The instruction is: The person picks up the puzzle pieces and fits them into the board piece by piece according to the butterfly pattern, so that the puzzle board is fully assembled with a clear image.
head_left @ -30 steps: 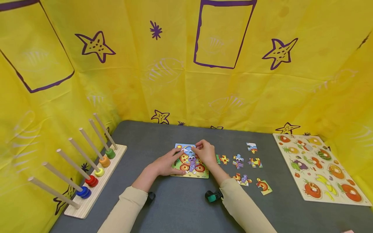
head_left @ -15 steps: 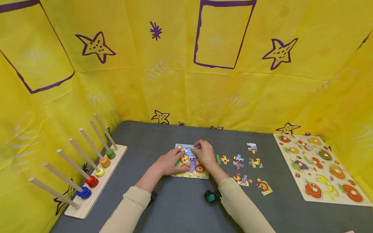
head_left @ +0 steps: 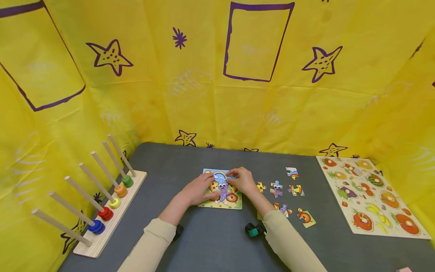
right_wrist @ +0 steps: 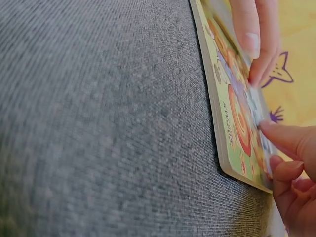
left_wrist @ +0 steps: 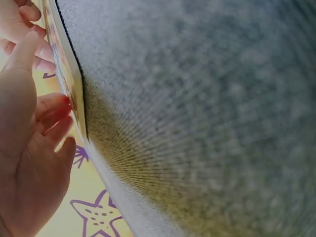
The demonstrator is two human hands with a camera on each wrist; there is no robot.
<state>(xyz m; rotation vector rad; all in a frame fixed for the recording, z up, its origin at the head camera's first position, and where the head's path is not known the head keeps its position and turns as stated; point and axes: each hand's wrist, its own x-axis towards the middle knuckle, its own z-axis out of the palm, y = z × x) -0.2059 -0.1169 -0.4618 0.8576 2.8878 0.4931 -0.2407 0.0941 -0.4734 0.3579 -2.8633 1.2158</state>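
Note:
A butterfly puzzle board [head_left: 231, 205] with a rainbow at its top lies flat in the middle of the table in the head view. My left hand [head_left: 196, 192] rests over its left side, thumb reaching across the picture. At the upper right of the board is my right hand [head_left: 245, 181], thumb and index tips set apart on the surface. In the right wrist view, the thumb of the right hand [right_wrist: 296, 173] touches the board's face while its bent fingers lie at the edge. No loose piece shows between the fingertips.
Right of the board lie several loose jigsaw pieces, among them a purple-faced piece [head_left: 276, 189] and an orange swirl piece [head_left: 306, 217]. A fruit puzzle board [head_left: 343, 202] is at the far right. On the left stands a wooden peg stand [head_left: 112, 223] with coloured rings.
My right hand has shifted slightly right, its thumb and index now further apart. My left thumb has moved up a little across the board since one second ago. The head view has tilted slightly.

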